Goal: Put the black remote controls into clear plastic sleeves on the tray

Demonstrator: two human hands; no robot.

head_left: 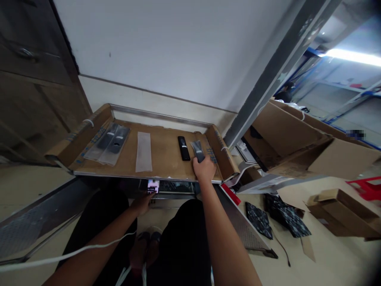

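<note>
My right hand [204,169] is closed around the lower end of a dark remote control in a clear plastic sleeve [198,147], at the right of the cardboard-lined table top [165,159]. A bare black remote control [183,148] lies just left of it. Below the table's front edge, my left hand [142,204] has a finger stretched out onto the lit screen of a phone [153,186]; its other fingers show poorly. A flat, empty plastic sleeve [144,151] lies mid-table. Further left, dark remotes in clear sleeves [110,142] lie side by side.
Cardboard sides [223,153] edge the table, and a white wall [166,47] stands behind. A large open carton [293,139] is at the right. Black patterned packages [285,216] and a smaller carton [345,212] lie on the floor. A white cable [89,247] crosses my left forearm.
</note>
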